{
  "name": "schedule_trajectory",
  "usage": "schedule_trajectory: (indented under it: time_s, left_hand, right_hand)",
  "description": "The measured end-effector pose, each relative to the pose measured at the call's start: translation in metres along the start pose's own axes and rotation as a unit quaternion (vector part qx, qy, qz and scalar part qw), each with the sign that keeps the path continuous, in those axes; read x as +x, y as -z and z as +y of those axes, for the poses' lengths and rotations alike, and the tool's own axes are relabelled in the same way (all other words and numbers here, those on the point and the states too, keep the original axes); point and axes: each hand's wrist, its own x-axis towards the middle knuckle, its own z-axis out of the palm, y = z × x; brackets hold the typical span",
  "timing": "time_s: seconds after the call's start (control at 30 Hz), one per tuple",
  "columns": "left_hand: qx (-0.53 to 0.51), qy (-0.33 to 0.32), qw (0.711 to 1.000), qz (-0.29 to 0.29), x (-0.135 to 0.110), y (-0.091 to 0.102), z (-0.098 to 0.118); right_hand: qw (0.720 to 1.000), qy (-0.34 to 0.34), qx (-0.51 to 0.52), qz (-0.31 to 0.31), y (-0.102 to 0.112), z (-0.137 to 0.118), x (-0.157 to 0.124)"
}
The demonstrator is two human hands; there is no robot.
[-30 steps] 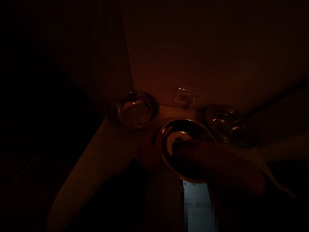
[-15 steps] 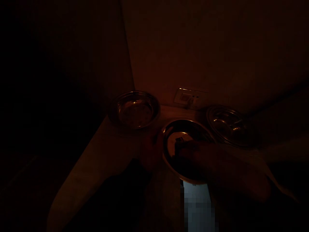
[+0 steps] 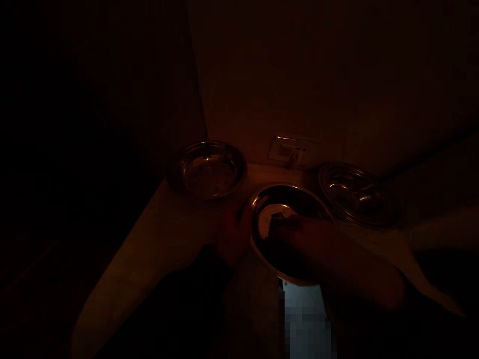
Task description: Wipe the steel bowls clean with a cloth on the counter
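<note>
The scene is very dark. A round metal dish [image 3: 265,218] is tilted toward me near the table's front edge. My left hand [image 3: 234,234] is closed at the dish's left rim, its fingers mostly lost in shadow. Inside the dish lies my right hand [image 3: 310,239], with curled fingers pressed to the bottom. From under those fingertips shows a small dark piece [image 3: 277,216], too dim to name.
A shallow metal bowl [image 3: 211,179] stands at the table's back left. Compartment plates [image 3: 354,194] lie at the right. A wall socket [image 3: 294,149] is behind the light tabletop [image 3: 123,269]. Below the dish, a pale blurred patch [image 3: 309,319] glows.
My right hand and forearm have shifted slightly left within the dish. The left hand keeps its place at the rim, and the other dishes stay put.
</note>
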Motion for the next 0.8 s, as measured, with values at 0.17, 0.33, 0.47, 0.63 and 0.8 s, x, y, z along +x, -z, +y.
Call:
schedule_trajectory:
  time_s: [0.17, 0.33, 0.47, 0.63, 0.8]
  left_hand:
    - [-0.010, -0.007, 1.000, -0.010, 0.000, 0.001, -0.001]
    - [0.000, -0.006, 1.000, -0.008, 0.000, 0.000, 0.001]
    - [0.019, -0.007, 1.000, 0.001, 0.000, 0.000, 0.002]
    - [-0.004, -0.023, 1.000, -0.007, 0.001, 0.000, 0.001]
    - [0.008, 0.001, 1.000, -0.011, 0.000, 0.000, 0.001]
  right_hand:
    - [0.999, -0.009, 0.007, 0.042, 0.000, 0.008, 0.008]
    - [0.997, 0.035, 0.065, -0.025, 0.007, 0.004, -0.005]
    - [0.999, -0.005, 0.047, 0.018, 0.003, 0.006, 0.004]
    - [0.998, 0.007, 0.042, 0.035, 0.003, 0.008, 0.006]
    - [0.997, 0.040, 0.060, -0.024, 0.006, 0.001, -0.005]
